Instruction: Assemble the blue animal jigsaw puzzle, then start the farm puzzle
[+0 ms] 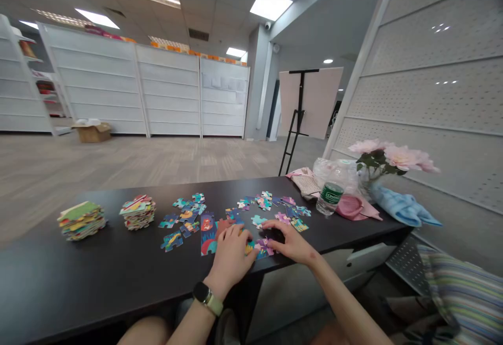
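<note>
A partly joined jigsaw puzzle (207, 235) with blue, red and orange pictures lies near the table's front edge. My left hand (232, 248) rests over it with fingers spread, hiding its middle. To the right, my right hand (291, 241) has thumb and forefinger apart. Its thumb is by a purple puzzle piece (264, 246) at the puzzle's right end, and its forefinger is close to a teal puzzle piece (258, 221). Loose puzzle pieces (189, 214) are scattered left of the puzzle. More loose pieces (264, 200) lie behind and to the right.
Two stacks of puzzle pieces, a left stack (81, 221) and a right stack (137, 213), stand on the dark table (129, 271). At the right are a water bottle (329, 199), pink cloth (353, 207), blue cloth (404, 204) and a flower vase (367, 181). An easel (301, 104) stands behind.
</note>
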`<state>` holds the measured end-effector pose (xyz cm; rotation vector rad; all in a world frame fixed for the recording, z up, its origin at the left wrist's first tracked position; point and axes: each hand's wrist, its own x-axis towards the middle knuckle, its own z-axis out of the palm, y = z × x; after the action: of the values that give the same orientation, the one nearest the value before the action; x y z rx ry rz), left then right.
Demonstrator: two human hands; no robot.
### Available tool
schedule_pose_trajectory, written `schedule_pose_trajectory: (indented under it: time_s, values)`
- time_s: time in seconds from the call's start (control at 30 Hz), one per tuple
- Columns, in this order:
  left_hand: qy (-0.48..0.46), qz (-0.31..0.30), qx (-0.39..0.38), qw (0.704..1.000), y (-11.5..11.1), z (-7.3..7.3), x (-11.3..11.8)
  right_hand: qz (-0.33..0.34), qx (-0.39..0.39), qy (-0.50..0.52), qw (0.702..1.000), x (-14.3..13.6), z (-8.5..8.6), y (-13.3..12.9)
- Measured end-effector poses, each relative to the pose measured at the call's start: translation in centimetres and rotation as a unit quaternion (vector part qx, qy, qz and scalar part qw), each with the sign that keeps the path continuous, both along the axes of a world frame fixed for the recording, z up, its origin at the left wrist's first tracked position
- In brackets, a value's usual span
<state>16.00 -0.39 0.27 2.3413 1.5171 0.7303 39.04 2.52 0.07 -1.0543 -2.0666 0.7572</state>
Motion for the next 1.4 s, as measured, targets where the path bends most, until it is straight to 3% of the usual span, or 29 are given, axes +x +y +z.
schedule_pose_trajectory:
  time_s: [0.17, 0.33, 0.43, 0.57, 0.73, 1.03, 1.23, 1.4]
  values:
    - [-0.004, -0.004, -0.002, 1.000, 0.1, -0.1, -0.1, -0.028, 0.016, 0.044, 0.998, 0.2, 0.4, -0.8]
    - [-0.006, -0.006, -0.008, 1.000, 0.2, -0.1, -0.2, -0.042, 0.089, -0.082, 0.992, -0.4, 0.5, -2.4]
    - [-0.007, -0.005, -0.012, 1.000, 0.2, 0.0, -0.2, -0.074, 0.100, -0.108, 0.986, 0.0, -0.2, -2.1]
    - [-0.015, -0.008, -0.007, 1.000, 0.1, 0.0, -0.1, -0.154, 0.118, -0.113, 0.975, 1.4, -1.7, -0.4]
    - [-0.009, -0.004, -0.010, 1.000, 0.1, -0.1, 0.0, -0.284, 0.138, -0.178, 0.932, 2.7, -2.6, 1.7]
    - [-0.032, 0.002, -0.016, 0.999, 0.1, -0.3, 0.0, -0.395, 0.069, -0.236, 0.885, 6.0, 0.5, 10.2]
    - [-0.056, -0.007, -0.027, 0.998, 0.1, 0.3, -0.4, -0.356, 0.074, -0.223, 0.905, 6.5, 2.3, 12.0]
    - [-0.043, -0.012, -0.034, 0.998, 0.1, 0.5, -0.7, -0.236, 0.097, -0.183, 0.949, 5.0, 3.1, 8.0]
